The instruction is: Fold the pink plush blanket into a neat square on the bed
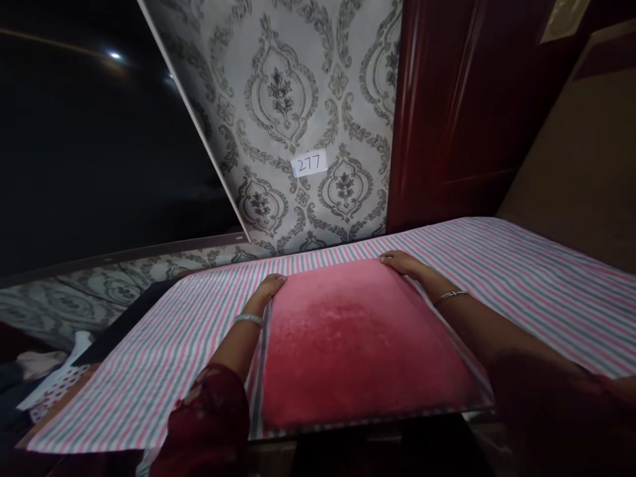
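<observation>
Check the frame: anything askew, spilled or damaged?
Nothing plainly spilled or damaged. The red-pink square has blotchy shading mid-surface; stain, texture or light, can't tell. What looks like a fabric heap lies untidily past the left end of the striped cloth.

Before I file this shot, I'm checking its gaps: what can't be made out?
In the head view:
Striped sheet beneath the pink-red plush cloth: covered by it.
Whether the left hand and right hand pinch that cloth: undersides hidden by the hands.
Television, far side: cut by left edge.
Right sleeve, folds: lost in shadow.
</observation>
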Demonstrator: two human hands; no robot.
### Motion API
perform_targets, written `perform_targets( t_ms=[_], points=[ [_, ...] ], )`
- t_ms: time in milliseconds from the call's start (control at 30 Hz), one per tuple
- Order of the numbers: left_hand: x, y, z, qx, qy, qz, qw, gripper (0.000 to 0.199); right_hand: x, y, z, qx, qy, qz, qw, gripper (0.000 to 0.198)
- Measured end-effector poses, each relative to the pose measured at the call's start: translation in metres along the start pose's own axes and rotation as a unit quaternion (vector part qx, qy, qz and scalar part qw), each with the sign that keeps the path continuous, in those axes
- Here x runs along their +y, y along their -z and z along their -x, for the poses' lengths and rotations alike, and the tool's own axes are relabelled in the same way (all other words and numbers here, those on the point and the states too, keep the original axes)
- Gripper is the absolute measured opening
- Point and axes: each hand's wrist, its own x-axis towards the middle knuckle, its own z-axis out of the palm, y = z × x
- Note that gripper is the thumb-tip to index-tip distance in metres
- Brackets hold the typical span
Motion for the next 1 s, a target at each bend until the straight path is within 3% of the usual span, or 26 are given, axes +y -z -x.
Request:
perform_targets(
  t_ms=[100, 200, 233, 267, 333, 400, 500, 667, 867, 1000],
  points=[
    [0.021, -0.005, 0.003, -0.011, -0.045, -0.094, 0.994, 0.020, -0.026, 0.003, -0.002, 0.032, 0.029, 0.072, 0.996, 0.037],
    [0.036, -0.033, 0.027, -0.042, -0.139, -0.145, 0.979, 0.038, -0.056, -0.026, 0.015, 0.027, 0.113, 0.111, 0.987, 0.041],
    [0.036, -0.045, 0.038, -0.057, -0.185, -0.170, 0.966, 0.043, -0.063, -0.041, 0.024, 0.017, 0.148, 0.119, 0.982, 0.040],
    [0.034, -0.058, 0.048, -0.064, -0.250, -0.230, 0.938, 0.048, -0.066, -0.057, 0.033, 0.006, 0.190, 0.132, 0.973, 0.040],
    [0.022, -0.079, 0.063, -0.072, -0.317, -0.337, 0.883, 0.053, -0.066, -0.086, 0.048, 0.001, 0.254, 0.193, 0.948, 0.045],
    [0.007, -0.091, 0.069, -0.066, -0.337, -0.408, 0.846, 0.056, -0.059, -0.105, 0.056, 0.008, 0.260, 0.232, 0.937, 0.049],
    [-0.008, -0.097, 0.068, -0.046, -0.347, -0.444, 0.825, 0.057, -0.048, -0.114, 0.054, 0.014, 0.246, 0.250, 0.936, 0.050],
    [-0.007, -0.087, 0.055, -0.051, -0.336, -0.452, 0.825, 0.062, -0.036, -0.095, 0.039, 0.017, 0.232, 0.271, 0.934, 0.049],
    [-0.014, -0.065, 0.032, -0.051, -0.229, -0.459, 0.857, 0.065, -0.014, -0.068, 0.021, 0.017, 0.184, 0.279, 0.942, 0.048],
    [-0.020, -0.063, 0.026, -0.061, -0.215, -0.436, 0.872, 0.064, 0.000, -0.054, 0.012, -0.005, 0.129, 0.249, 0.960, 0.045]
  ],
)
